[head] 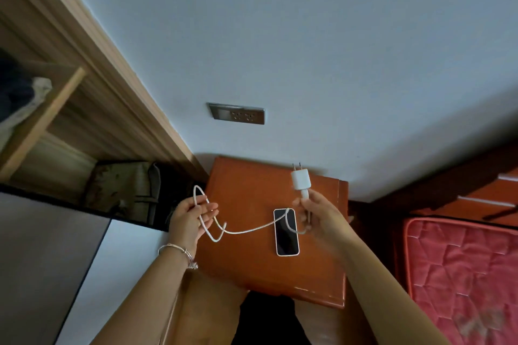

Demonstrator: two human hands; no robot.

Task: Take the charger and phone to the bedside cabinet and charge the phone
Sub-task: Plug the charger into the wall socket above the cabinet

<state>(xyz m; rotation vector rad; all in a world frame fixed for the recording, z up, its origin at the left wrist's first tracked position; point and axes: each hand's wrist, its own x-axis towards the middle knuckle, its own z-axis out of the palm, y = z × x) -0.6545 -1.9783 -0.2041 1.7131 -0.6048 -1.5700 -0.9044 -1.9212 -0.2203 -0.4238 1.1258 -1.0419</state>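
Bedside cabinet [252, 260]: orange-brown top, set against the wall below a metal wall socket [236, 113]. Phone [286, 231]: lying flat on the cabinet top, screen up and dark. Right hand [316, 211]: fingers closed around the cable just under the white charger [300, 179], prongs pointing up toward the wall. Left hand [190, 216]: fingers loosely curled, holding loops of the white cable [246, 230], which sags across the phone between both hands.

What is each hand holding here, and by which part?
The right hand holds the charger at the cable connector below its plug block. The left hand holds loops of its cable.
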